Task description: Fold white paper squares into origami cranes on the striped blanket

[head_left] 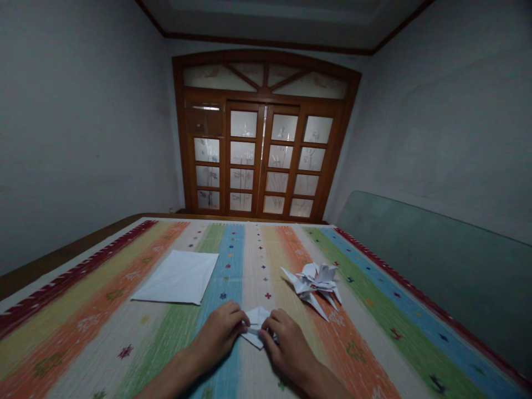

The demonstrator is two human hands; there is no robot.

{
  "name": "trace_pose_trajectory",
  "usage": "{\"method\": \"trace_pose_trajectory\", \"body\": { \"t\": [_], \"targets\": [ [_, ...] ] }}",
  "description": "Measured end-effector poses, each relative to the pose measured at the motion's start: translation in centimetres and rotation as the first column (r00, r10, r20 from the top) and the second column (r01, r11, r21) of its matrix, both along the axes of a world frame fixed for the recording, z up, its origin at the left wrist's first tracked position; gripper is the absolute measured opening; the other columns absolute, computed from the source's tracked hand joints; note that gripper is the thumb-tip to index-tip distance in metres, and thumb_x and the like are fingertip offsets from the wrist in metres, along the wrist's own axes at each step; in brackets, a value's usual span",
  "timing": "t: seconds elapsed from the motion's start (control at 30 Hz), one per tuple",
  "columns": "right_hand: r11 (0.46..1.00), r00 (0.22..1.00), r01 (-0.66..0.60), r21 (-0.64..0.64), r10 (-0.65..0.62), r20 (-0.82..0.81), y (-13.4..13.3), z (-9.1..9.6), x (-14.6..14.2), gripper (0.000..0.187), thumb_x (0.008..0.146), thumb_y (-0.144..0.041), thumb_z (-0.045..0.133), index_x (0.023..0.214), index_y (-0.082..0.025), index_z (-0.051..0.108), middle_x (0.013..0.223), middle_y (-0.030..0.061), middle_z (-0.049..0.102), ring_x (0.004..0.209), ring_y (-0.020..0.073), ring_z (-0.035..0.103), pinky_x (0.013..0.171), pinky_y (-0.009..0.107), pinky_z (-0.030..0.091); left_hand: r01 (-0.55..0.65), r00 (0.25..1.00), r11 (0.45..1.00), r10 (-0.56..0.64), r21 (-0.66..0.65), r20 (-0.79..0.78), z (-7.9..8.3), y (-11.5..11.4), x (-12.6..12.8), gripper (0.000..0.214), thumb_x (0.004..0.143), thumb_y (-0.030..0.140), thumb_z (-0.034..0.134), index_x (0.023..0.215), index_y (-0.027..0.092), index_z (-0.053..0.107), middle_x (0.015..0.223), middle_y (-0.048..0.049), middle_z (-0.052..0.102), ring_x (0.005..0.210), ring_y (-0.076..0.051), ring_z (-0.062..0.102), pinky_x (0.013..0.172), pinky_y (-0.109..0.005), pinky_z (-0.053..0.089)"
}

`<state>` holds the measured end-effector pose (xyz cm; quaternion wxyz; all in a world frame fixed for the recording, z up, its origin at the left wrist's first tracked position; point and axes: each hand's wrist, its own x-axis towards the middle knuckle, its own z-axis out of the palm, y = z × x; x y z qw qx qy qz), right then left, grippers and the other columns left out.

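Left hand (218, 332) and right hand (288, 346) closed on small folded white paper (256, 327), its edges pinched, on striped cloth (253, 260). Folded paper figures (313, 282) just ahead right; flat white sheet (177, 277) ahead left.

Grey plastered walls (78, 133) are seen on the left and right, and the room is dimly lit. The far end is filled by a wooden double door (261, 160) with frosted, plant-patterned glass panes, and an arched transom (266, 77) is set above it. Dark wood trim (266, 36) is run below the ceiling (266, 16). A greenish glass panel (432, 271) is stood along the right wall. A striped woven cover (62, 354) is spread in the foreground, and a brown wooden edge (54, 266) is seen beyond it at left.
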<state>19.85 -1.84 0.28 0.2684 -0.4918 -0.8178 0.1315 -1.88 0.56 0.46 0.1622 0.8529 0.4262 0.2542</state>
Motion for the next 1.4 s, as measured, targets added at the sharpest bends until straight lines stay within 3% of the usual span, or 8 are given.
{"method": "trace_pose_trajectory", "body": {
  "t": [0.13,0.37,0.53,0.7,0.97,1.1,1.2,1.4],
  "targets": [
    [0.998,0.998,0.062,-0.022,-0.063,-0.021,0.3,-0.4,0.0,0.012,0.092,-0.012,0.061,0.085,-0.018,0.069,0.089,0.0059,0.068,0.087,0.0214,0.063,0.078,0.029,0.043,-0.019,0.998,0.997,0.024,-0.074,0.060,0.3,0.2,-0.4,0.023,0.089,0.005,0.055,0.097,0.020,0.071,0.095,-0.0055,0.069,0.093,-0.021,0.062,0.083,-0.029,0.045],
    [0.985,0.981,0.147,-0.094,-0.157,-0.115,0.5,-0.5,0.2,0.008,0.085,-0.014,0.067,0.087,-0.020,0.072,0.085,0.0059,0.071,0.083,0.0232,0.066,0.075,0.030,0.044,-0.174,0.982,0.962,0.185,-0.210,0.030,1.0,1.2,-0.9,0.020,0.076,0.010,0.065,0.089,0.022,0.076,0.083,-0.0011,0.069,0.083,-0.021,0.062,0.078,-0.030,0.045],
    [0.987,0.982,0.135,-0.085,-0.144,-0.119,0.7,-0.6,0.3,0.011,0.082,-0.013,0.068,0.089,-0.020,0.073,0.082,0.0050,0.071,0.081,0.0230,0.066,0.075,0.030,0.044,-0.242,0.969,0.942,0.248,-0.231,-0.006,1.2,1.4,-1.2,0.020,0.075,0.011,0.067,0.085,0.022,0.079,0.084,-0.0011,0.069,0.080,-0.021,0.062,0.075,-0.028,0.044],
    [0.991,0.985,0.126,-0.039,-0.130,-0.116,0.7,-0.7,0.2,0.009,0.081,-0.009,0.067,0.080,-0.017,0.071,0.083,0.0066,0.072,0.084,0.0231,0.065,0.077,0.030,0.043,-0.289,0.957,0.929,0.284,-0.229,-0.056,1.3,1.5,-1.2,0.017,0.073,0.012,0.072,0.084,0.022,0.081,0.079,-0.0006,0.071,0.086,-0.023,0.063,0.078,-0.029,0.042],
    [0.992,0.991,0.122,0.007,-0.122,-0.054,0.8,-0.8,0.3,0.009,0.080,-0.010,0.068,0.081,-0.018,0.070,0.082,0.0050,0.070,0.082,0.0218,0.063,0.075,0.028,0.041,-0.360,0.932,0.916,0.345,-0.175,-0.112,1.6,1.3,-1.5,0.012,0.071,0.015,0.078,0.079,0.024,0.082,0.088,-0.0038,0.070,0.094,-0.026,0.062,0.084,-0.033,0.041],
    [0.992,0.991,0.126,0.005,-0.125,-0.042,1.0,-1.1,0.3,0.008,0.080,-0.012,0.068,0.082,-0.019,0.070,0.081,0.0049,0.069,0.082,0.0221,0.062,0.075,0.028,0.041,-0.375,0.926,0.917,0.362,-0.140,-0.111,1.7,0.6,-0.7,0.013,0.076,0.013,0.072,0.077,0.022,0.081,0.085,-0.0048,0.069,0.095,-0.028,0.061,0.086,-0.036,0.040],
    [0.990,0.989,0.141,0.006,-0.141,-0.048,1.1,-1.3,0.3,0.008,0.079,-0.012,0.069,0.082,-0.019,0.071,0.082,0.0048,0.069,0.082,0.0223,0.062,0.075,0.029,0.041,-0.358,0.933,0.927,0.349,-0.111,-0.087,1.7,0.1,0.3,0.008,0.081,0.021,0.072,0.078,0.022,0.079,0.090,-0.0053,0.069,0.099,-0.028,0.060,0.089,-0.037,0.040],
    [0.990,0.989,0.140,-0.008,-0.140,-0.052,1.4,-1.1,0.3,0.005,0.079,-0.014,0.072,0.079,-0.019,0.071,0.082,0.0047,0.066,0.086,0.0232,0.061,0.080,0.031,0.042,-0.345,0.939,0.936,0.343,-0.074,-0.035,1.1,-0.1,1.3,0.003,0.078,0.021,0.076,0.075,0.021,0.075,0.089,-0.0036,0.068,0.095,-0.027,0.059,0.086,-0.037,0.040]
  ]
}}
